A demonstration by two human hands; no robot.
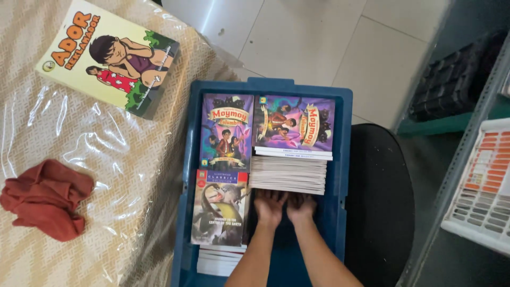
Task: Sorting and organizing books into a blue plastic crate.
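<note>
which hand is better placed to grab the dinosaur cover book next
Left, probably. The left hand sits right beside the dinosaur-cover book in the blue crate, while the right hand lies farther off, on the other side, both resting at the white book stack.

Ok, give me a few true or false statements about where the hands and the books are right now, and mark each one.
1. Both hands, the left hand and the right hand, are inside the blue crate. True.
2. The hands press against a row of books standing on edge. True.
3. The red cloth lies inside the crate. False: it lies on the plastic-covered table, left of the crate.
4. The yellow-green book lies on the table, outside the crate. True.
5. The left hand holds a purple book. False: that book lies flat in the crate, away from both hands.
</note>
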